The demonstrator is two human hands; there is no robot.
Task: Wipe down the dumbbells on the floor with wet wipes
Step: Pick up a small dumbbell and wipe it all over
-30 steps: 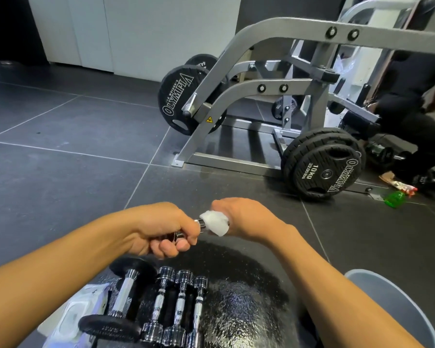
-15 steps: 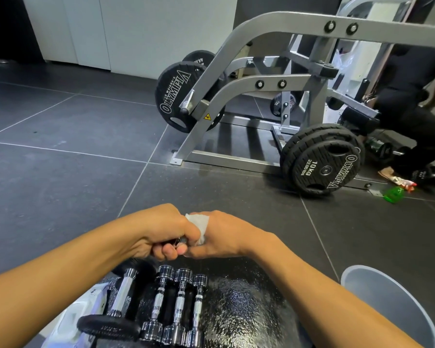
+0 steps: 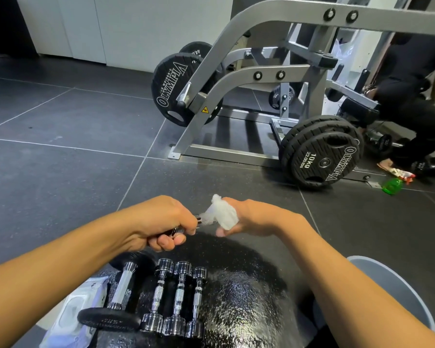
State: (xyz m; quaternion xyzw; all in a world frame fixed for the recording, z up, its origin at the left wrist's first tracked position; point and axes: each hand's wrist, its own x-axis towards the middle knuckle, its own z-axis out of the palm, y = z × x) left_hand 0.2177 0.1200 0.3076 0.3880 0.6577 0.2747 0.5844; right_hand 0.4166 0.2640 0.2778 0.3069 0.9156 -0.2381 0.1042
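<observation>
Chrome dumbbell point(image 3: 203, 221) clenched in left hand point(image 3: 161, 222); right hand point(image 3: 258, 219) grasps one wet wipe point(image 3: 222, 214) around it.
Near: three small dumbbells point(image 3: 177, 297), one black-ended dumbbell point(image 3: 122, 290), side by side; open floor point(image 3: 48, 184) far left.

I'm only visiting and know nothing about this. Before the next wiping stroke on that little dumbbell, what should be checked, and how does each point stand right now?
1. Left hand grips one end of the small chrome dumbbell: ok.
2. Wet wipe wrapped round the bar, held by the right hand: ok.
3. Far end of that dumbbell wiped: cannot tell, the right hand and wipe hide it.
4. Wipes pack close by on the floor for a fresh sheet: ok.
5. Grey bin nearby on the right for used wipes: ok.
6. Four dumbbells on the floor cleaned: cannot tell.
</observation>
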